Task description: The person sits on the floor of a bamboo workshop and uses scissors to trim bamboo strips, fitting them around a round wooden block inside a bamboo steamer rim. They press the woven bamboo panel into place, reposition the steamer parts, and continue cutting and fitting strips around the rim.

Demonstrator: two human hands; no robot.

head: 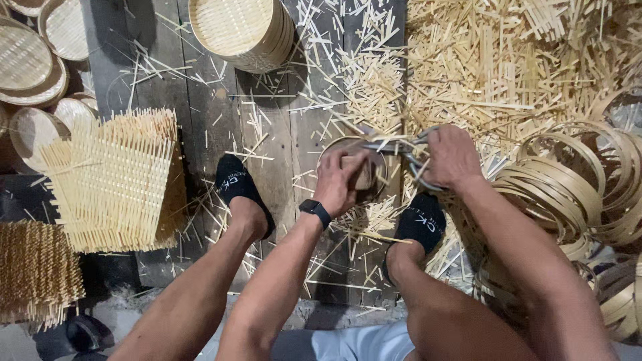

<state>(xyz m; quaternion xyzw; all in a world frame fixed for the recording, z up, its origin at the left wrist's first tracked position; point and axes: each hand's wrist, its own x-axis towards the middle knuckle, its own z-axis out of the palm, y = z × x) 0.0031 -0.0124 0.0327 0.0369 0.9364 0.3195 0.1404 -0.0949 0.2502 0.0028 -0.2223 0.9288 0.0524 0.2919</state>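
Near the frame's centre we press our left hand [340, 179], fingers curled, onto one small round bamboo basket [364, 175] on the plank floor [200, 113]. Our right hand [451, 155] is clenched around one pair of metal shears [408, 152] at its rim. Two black-socked feet flank it; one stack of finished baskets [244, 30] sits at upper centre.
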